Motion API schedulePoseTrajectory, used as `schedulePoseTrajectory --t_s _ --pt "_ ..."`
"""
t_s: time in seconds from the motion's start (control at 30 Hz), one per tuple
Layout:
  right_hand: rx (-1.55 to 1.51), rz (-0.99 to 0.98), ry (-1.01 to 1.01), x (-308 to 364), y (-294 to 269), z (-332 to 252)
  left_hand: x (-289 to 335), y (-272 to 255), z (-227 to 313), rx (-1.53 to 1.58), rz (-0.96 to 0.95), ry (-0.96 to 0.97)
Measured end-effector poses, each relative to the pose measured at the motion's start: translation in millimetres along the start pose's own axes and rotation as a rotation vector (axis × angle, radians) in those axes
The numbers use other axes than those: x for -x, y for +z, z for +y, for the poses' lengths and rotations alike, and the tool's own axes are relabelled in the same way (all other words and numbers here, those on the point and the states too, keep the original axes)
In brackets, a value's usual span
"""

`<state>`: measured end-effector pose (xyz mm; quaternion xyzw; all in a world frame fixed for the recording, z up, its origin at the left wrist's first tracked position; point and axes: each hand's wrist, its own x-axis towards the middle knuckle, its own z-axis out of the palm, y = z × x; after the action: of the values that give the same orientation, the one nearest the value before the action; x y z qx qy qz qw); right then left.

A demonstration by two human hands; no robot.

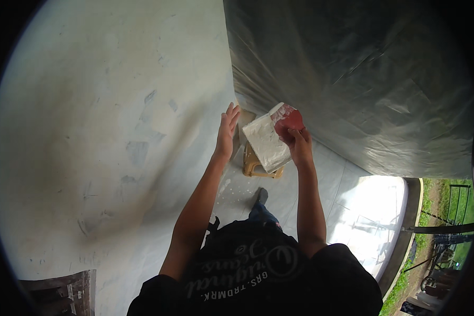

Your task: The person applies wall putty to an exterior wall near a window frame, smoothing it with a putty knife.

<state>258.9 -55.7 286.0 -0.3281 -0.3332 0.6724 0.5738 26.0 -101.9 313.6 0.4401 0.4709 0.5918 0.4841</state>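
In my right hand (298, 143) is a red putty spreader (289, 120) with white paste along its far edge. My fingers and thumb pinch its near side. Just beneath and left of the spreader lies a square board (267, 143) coated in white paste. The board is over a tan plastic stool (249, 164), though I cannot tell whether it rests fully on it. My left hand (227, 131) is raised beside the pale wall (142, 105), fingers stretched out and holding nothing. Whether it touches the wall is unclear.
Dark plastic sheeting (363, 79) hangs along the right side. The grey floor (321, 163) has white splatters near my foot (262, 196). A raised curb (410, 210) borders grass and a metal frame at the far right. A dark printed sheet (63, 292) is at lower left.
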Motion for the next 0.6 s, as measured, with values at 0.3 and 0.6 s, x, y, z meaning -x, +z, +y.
schedulePoseTrajectory --t_s 0.3,0.6 --pt "-0.106 -0.180 0.063 78.7 100.1 -13.5 73.9 -40.2 70.7 -0.005 0.038 0.192" --pt "-0.096 -0.509 0.121 114.3 202.2 -44.3 161.5 -78.6 161.4 -0.027 0.227 0.535"
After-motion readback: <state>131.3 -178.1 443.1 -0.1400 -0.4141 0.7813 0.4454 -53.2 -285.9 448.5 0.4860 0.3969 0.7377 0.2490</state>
